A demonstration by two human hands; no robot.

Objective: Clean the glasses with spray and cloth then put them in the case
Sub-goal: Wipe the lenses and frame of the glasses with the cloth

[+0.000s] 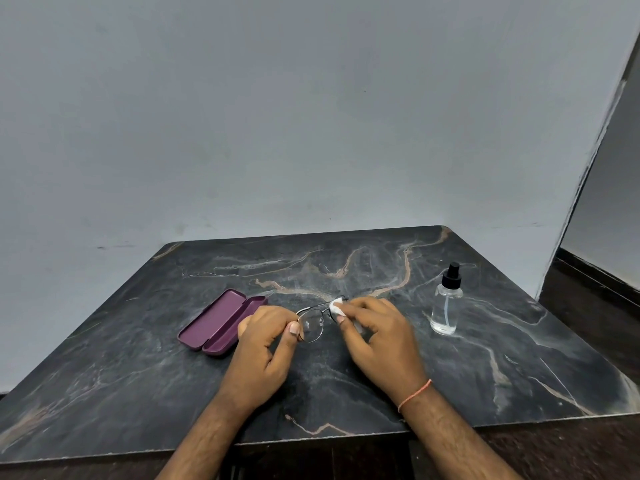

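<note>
Head camera, looking forward and down: a person wipes a pair of metal-framed glasses [313,322] over a dark marbled worktop [346,372]. The left hand [265,344] pinches the frame at the rim of the nearer lens, its fingers [294,329] closed on the metal. The right hand [375,336] has its fingers folded around a white cloth [336,305] pressed against the far lens. The glasses sit between the two hands near the worktop's middle; whether they rest on the surface or are held just above it cannot be told. Their long axis runs from near-left to far-right, across the person's front at a slant.

An open plum-coloured glasses case [221,322] lies just beside the left hand, its length angled from near-left to far-right. A clear spray bottle [446,303] with a black pump stands upright to the right, well apart from the hands.

The wiping step appears to be in hand. Next would likely come the nearer lens, then folding the arms and laying the frame along the case's trough.
</note>
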